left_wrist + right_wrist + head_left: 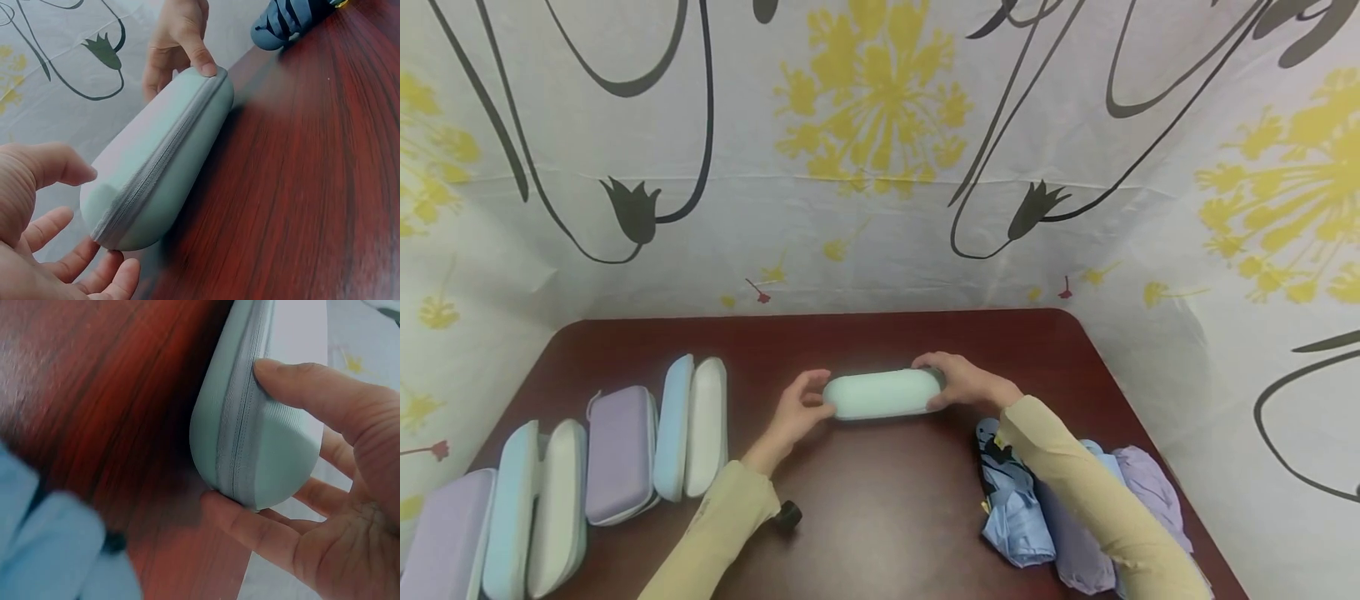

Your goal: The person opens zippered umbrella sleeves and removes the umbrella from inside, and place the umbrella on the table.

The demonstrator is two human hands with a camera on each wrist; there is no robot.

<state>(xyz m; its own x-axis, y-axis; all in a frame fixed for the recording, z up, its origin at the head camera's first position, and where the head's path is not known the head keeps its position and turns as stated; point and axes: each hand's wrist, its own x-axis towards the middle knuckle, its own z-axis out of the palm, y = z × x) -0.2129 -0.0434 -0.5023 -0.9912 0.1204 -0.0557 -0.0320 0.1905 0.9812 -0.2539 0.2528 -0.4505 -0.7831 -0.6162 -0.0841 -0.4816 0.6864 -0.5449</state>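
A pale mint zippered hard case [883, 394], long with rounded ends, lies crosswise between the two hands near the back of the table. My left hand [793, 412] holds its left end, with thumb and fingers curved loosely about it. At the other end my right hand [966, 383] grips the case, its thumb on the grey zipper band [240, 419] and its fingers round the end. The zipper looks closed in both wrist views. A dark shadow lies beside the case on the wood; whether its underside touches the table, I cannot tell.
Purple [621, 454], light blue [673, 429] and whitish cases [706, 427] stand in a row on the left of the dark red table [865, 500]. Folded blue [1018, 521] and purple fabric bundles [1150, 492], resembling compact umbrellas, lie under my right forearm. A patterned cloth [880, 250] hangs behind.
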